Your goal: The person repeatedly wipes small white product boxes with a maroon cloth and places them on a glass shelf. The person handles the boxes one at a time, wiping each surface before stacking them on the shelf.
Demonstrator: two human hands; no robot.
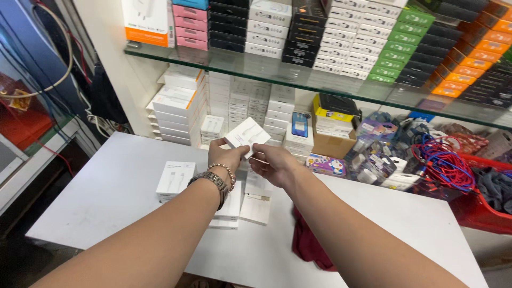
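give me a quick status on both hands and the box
Left hand and right hand both gripping small white box, raised above white table. More white boxes lying flat below. Nothing in the way.

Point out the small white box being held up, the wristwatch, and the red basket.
small white box (246, 134), head view, on its upturned flat face.
wristwatch (213, 182), head view, on the metal band at the left wrist.
red basket (480, 213), head view, on its front wall.

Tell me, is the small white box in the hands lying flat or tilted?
Tilted: the white box is raised above the table, one corner up, held by the left hand.
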